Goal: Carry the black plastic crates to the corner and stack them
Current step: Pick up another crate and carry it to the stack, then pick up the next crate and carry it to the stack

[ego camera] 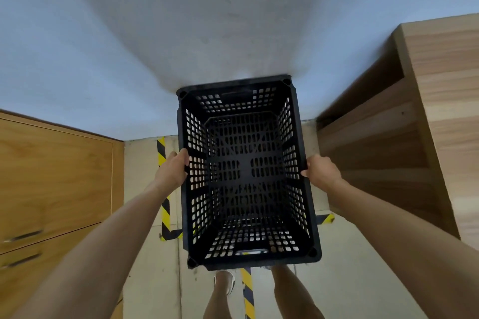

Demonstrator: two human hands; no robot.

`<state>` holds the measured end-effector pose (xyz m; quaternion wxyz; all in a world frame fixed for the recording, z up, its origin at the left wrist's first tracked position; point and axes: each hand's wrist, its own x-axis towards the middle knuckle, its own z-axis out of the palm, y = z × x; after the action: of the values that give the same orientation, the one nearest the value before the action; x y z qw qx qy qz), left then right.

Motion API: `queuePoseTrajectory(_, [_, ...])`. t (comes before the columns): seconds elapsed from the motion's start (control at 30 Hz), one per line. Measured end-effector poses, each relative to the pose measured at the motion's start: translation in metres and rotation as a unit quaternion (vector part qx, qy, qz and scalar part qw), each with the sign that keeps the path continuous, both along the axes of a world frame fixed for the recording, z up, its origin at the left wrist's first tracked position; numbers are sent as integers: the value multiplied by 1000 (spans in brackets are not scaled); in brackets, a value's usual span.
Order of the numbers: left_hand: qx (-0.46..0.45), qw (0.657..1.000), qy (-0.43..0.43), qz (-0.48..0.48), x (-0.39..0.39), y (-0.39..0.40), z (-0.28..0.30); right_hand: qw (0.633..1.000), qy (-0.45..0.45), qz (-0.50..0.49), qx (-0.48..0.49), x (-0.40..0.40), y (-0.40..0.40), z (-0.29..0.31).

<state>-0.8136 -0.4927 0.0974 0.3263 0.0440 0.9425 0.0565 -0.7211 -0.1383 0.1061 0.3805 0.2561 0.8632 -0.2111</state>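
A black perforated plastic crate (246,171) fills the middle of the head view, open top toward me, empty inside. It hangs above the floor between a wooden cabinet and a wooden shelf unit, its far end close to the wall. My left hand (173,171) grips the crate's left long rim, fingers curled over the edge. My right hand (321,171) grips the right long rim at about the same height. No other crate is visible; the floor right under this one is hidden.
A wooden cabinet (54,184) with drawer handles stands at the left. A wooden shelf unit (414,124) stands at the right. Yellow-black hazard tape (163,189) marks a rectangle on the pale floor under the crate. A plain wall (181,33) lies ahead. My legs show below.
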Motion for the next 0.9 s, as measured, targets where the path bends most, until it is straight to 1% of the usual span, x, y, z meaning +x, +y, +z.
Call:
queuePoseTrajectory(0.1, [20,1000,-7,5,0,-1,2,999,21,5,24,7,-12,3])
queuePoseTrajectory(0.27, [56,997,-40,19,5,-3,18,999,10,18,27,12,-27,27])
queuePoseTrajectory(0.33, [63,997,-48,-11,8,-6,33,999,8,26,33,13,-34,42])
queuePoseTrajectory(0.43, [84,993,-32,-82,12,-8,65,997,35,44,46,16,-54,71])
queuePoseTrajectory(0.53, [54,984,-11,-172,23,-2,106,994,77,70,44,26,-78,108])
queuePoseTrajectory(0.6, [23,971,3,-237,33,5,133,992,92,72,37,40,-89,135])
queuePoseTrajectory(0.7, [12,950,15,-311,47,25,169,992,108,56,33,78,-99,173])
queuePoseTrajectory(0.77, [7,931,26,-364,61,48,193,993,101,47,41,111,-100,191])
queuePoseTrajectory(0.83, [3,899,44,-436,78,76,216,994,80,41,60,147,-96,206])
queuePoseTrajectory(0.9, [8,859,59,-508,99,110,235,995,75,-1,63,182,-85,224])
